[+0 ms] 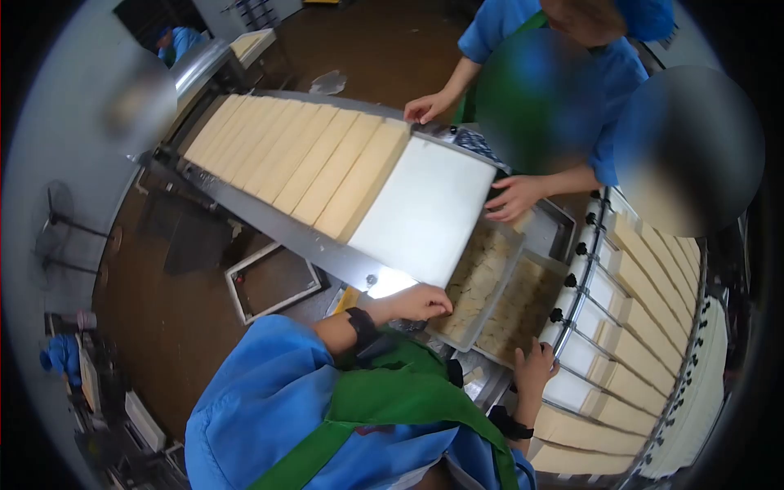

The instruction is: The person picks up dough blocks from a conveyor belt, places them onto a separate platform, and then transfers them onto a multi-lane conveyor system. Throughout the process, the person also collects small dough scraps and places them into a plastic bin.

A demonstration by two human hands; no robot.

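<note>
My left hand (425, 302) is at the near corner of a white conveyor belt (429, 204), its fingers curled in with nothing visible in them. Long pale slabs (306, 163), like tofu, lie side by side on this belt. My right hand (535, 369) is beside the roller edge (563, 306) of a second conveyor, fingers apart and holding nothing. Between my hands and the belts sit two clear tubs, a left tub (500, 286) and a right tub (559, 273), with pale cut pieces in liquid. More pale slabs (645, 327) lie in separated lanes on the second conveyor.
Across the belt stands a co-worker in blue with a green apron, with one hand (429, 108) by the belt's far edge and the other hand (516, 198) over the tubs. A metal frame (273, 282) lies below the belt. A fan (61, 216) stands at left.
</note>
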